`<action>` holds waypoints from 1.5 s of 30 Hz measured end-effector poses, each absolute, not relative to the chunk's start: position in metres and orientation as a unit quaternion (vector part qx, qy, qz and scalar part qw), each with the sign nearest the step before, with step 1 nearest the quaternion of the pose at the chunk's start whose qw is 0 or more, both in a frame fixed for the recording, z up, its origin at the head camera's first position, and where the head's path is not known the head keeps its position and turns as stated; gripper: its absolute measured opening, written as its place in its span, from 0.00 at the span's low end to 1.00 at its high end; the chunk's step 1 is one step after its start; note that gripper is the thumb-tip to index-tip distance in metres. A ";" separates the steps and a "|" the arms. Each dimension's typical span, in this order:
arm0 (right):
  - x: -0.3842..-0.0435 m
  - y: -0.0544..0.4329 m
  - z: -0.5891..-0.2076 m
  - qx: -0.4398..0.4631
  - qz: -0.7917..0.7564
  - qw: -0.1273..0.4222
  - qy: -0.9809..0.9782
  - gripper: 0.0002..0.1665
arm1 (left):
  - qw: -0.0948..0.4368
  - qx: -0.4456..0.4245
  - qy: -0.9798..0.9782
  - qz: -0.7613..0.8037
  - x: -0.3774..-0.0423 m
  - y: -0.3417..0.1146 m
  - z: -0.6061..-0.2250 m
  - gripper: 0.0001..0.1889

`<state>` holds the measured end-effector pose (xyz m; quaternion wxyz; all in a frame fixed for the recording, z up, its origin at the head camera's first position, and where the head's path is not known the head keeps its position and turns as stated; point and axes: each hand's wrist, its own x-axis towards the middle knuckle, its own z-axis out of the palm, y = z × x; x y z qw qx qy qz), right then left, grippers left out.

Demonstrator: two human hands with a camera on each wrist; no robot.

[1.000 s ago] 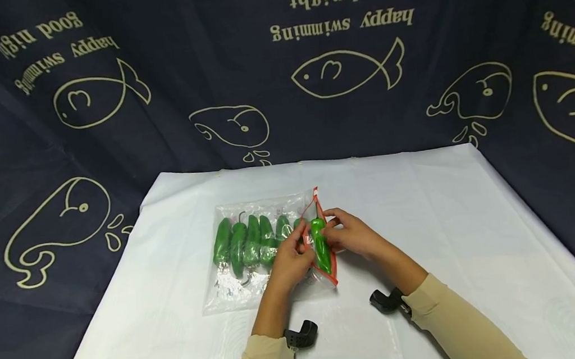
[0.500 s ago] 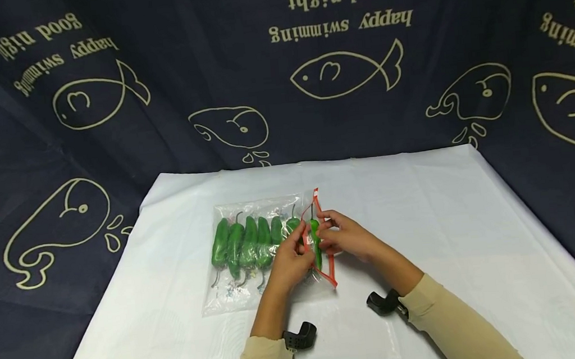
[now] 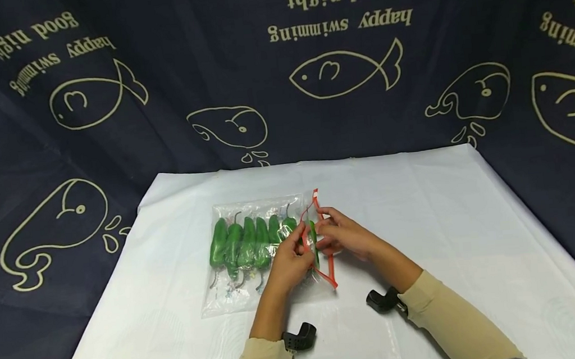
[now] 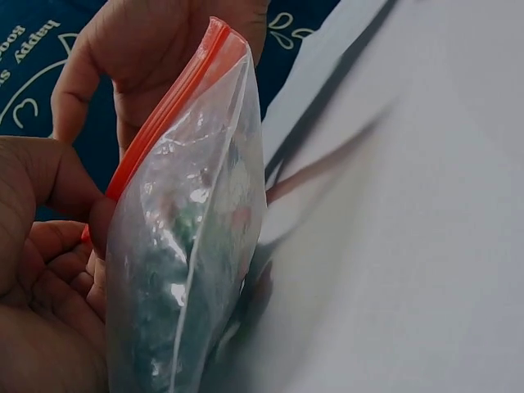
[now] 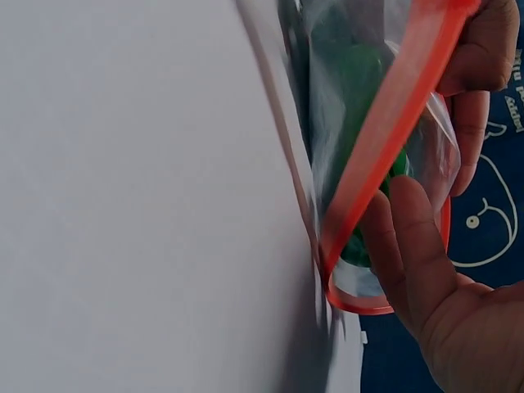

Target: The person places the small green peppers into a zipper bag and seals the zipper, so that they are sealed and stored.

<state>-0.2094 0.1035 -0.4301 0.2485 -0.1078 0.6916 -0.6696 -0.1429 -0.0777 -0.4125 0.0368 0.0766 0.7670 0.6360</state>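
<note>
A clear zip bag [image 3: 228, 301] with a red zip strip lies flat, its mouth gaping toward the right. Inside it, several green chili peppers [image 3: 247, 250] stand side by side in a row. My left hand [image 3: 290, 261] pinches the red edge of the mouth between thumb and fingers. Another green chili pepper [image 3: 314, 239] is just inside the opening, partly hidden by plastic. The fingers of my right hand [image 3: 345, 236] reach into the mouth; in the right wrist view [image 5: 458, 311] they lie fairly straight against that pepper. The left wrist view shows the bag's puffed side [image 4: 188, 246].
A white cloth [image 3: 447, 217] covers the table. Behind it hangs a dark blue curtain [image 3: 173, 149] printed with fish and lettering. A black wrist camera [image 3: 301, 337] sits on the left wrist, another black camera [image 3: 382, 301] on the right.
The pepper at the mouth has moved left, deeper into the bag, with my right fingers following it. The row of peppers has shifted slightly left. My left hand keeps its hold on the edge.
</note>
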 end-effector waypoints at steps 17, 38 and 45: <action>-0.212 0.115 -0.426 -0.123 -0.673 0.247 0.686 0.40 | 0.038 0.079 0.734 0.673 -0.163 -0.077 -0.451 0.41; -0.284 0.130 -0.437 -0.017 -0.647 0.239 0.724 0.30 | -0.003 0.109 0.821 0.560 -0.158 -0.071 -0.454 0.24; -0.304 0.115 -0.438 0.021 -0.650 0.271 0.709 0.27 | 0.004 0.163 0.833 0.528 -0.158 -0.076 -0.455 0.20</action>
